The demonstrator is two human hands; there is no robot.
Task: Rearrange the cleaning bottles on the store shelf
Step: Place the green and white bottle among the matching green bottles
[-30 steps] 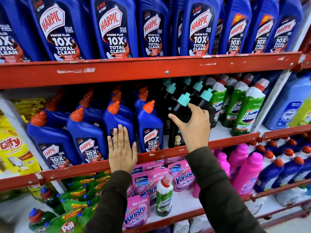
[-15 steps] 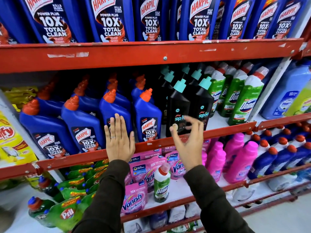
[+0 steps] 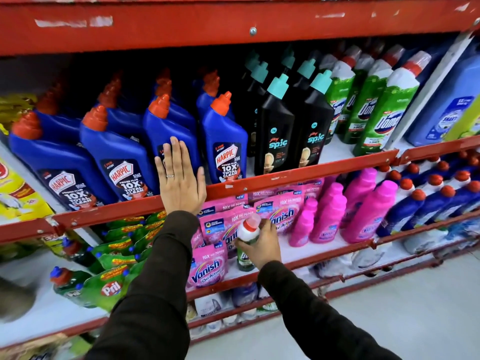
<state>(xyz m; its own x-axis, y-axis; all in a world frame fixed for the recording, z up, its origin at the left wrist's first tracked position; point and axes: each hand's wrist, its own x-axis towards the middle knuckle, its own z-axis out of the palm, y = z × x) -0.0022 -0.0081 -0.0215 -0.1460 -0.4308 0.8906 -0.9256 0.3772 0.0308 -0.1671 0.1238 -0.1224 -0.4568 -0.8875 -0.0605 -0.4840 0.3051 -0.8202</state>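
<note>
Green bottle (image 3: pixel 246 245), white shoulder, red cap, upright; right hand (image 3: pixel 261 245) grip wrapped round it; left hand (image 3: pixel 180 183) spread flat.

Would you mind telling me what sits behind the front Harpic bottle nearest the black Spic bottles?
Behind that Harpic bottle more blue bottles with orange caps line up toward the back. Only their caps and shoulders show; the front bottle covers their bodies, and the shelf's rear is too dark to count them.

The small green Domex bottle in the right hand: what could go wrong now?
1. The right hand grips the green Domex bottle among Vanish pouches; lifting it may topple them.
2. The left hand presses flat on a Harpic bottle; a push could tip the row behind.
</note>
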